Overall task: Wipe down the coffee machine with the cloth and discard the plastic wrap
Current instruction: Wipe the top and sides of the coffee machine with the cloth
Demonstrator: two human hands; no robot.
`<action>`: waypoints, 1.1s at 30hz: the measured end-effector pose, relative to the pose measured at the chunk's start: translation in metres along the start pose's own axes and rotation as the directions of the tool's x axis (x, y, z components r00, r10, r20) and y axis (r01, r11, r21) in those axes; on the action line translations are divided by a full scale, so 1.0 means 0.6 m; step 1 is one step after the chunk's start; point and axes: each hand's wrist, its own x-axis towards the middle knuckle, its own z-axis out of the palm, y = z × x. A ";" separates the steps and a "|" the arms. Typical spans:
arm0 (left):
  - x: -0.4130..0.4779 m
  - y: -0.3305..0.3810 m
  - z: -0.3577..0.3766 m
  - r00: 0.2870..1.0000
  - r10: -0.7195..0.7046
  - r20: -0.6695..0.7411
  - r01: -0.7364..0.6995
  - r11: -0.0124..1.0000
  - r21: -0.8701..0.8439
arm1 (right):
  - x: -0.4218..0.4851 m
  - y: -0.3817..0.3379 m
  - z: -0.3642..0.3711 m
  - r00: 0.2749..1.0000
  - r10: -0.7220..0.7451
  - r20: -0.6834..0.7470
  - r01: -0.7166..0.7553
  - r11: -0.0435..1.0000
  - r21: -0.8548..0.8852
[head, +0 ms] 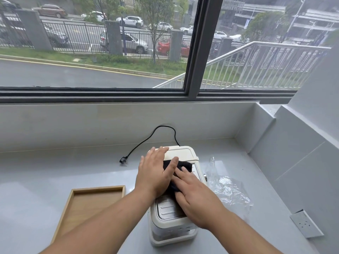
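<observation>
Pressing cloth point(182, 165), right hand point(194, 196) flat

Left hand point(154, 173) and right hand point(196, 195) flat on coffee machine point(183, 152), cloth point(184, 165) apparently under both

matt black cloth point(180, 165), wooden tray point(88, 204)

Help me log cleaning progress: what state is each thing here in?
coffee machine, upright on counter, unplugged.
plug, lying loose on counter.
cloth, pressed flat on machine's top.
plastic wrap, crumpled on counter, right of machine.
left hand, flat on machine.
right hand, flat, pressing cloth.
tray, flat on counter.
</observation>
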 end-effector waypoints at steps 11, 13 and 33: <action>0.003 -0.004 0.004 1.000 0.005 0.003 -0.006 0.999 0.045 | -0.093 0.004 0.004 0.995 0.007 0.102 0.001 0.997 -0.074; 0.002 -0.004 0.005 1.000 0.005 0.002 -0.005 0.999 0.038 | -0.102 0.011 -0.002 0.992 0.018 0.124 -0.006 0.995 -0.097; 0.015 -0.013 0.009 0.996 -0.069 -0.059 0.060 0.988 -0.141 | 0.093 0.045 -0.020 0.988 0.149 -0.043 -0.150 0.988 -0.035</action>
